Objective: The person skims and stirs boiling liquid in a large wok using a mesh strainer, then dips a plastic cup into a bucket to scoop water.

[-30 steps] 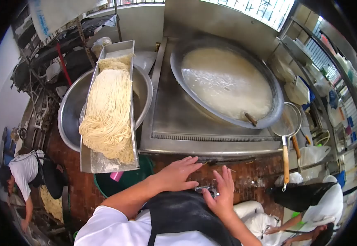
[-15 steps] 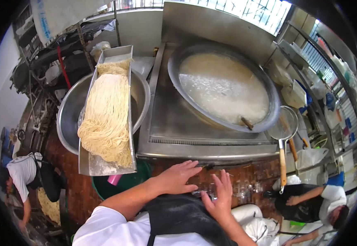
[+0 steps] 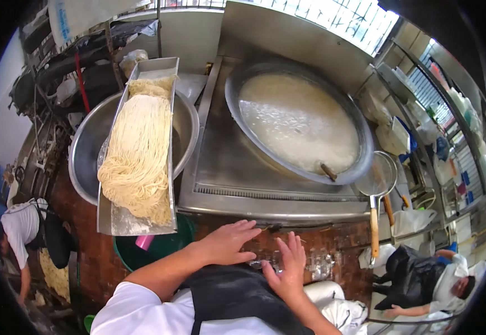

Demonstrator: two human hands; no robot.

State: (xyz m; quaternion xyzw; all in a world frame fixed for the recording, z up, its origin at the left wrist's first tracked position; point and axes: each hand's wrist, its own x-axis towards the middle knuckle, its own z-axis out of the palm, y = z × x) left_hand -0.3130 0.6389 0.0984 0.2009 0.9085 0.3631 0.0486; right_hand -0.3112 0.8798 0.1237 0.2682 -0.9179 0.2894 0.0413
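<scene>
My left hand [image 3: 229,243] and my right hand [image 3: 286,268] are held out in front of my black apron [image 3: 237,298], a short gap between them. Both are empty, with fingers stretched and thumbs apart. Beyond them is the front edge of a steel stove [image 3: 276,207], which neither hand appears to touch. A wide wok [image 3: 236,120] of cloudy, frothy liquid [image 3: 299,123] sits in the stove, with a short brown stick-like piece [image 3: 328,172] at its near rim. To the left, raw noodles [image 3: 137,151] fill a long metal tray [image 3: 112,220] lying across a big steel bowl [image 3: 84,151].
A wire strainer [image 3: 375,178] with a wooden handle hangs at the stove's right. Below the tray stands a green tub [image 3: 184,237] with a pink object [image 3: 144,241]. People bend at far left [image 3: 28,229] and lower right [image 3: 444,285]. White sacks [image 3: 335,304] lie beside me.
The view has turned slightly, so the stove, tray and bowl sit further left. My hands keep nearly the same pose. At lower right, the other person's arm and body have shifted.
</scene>
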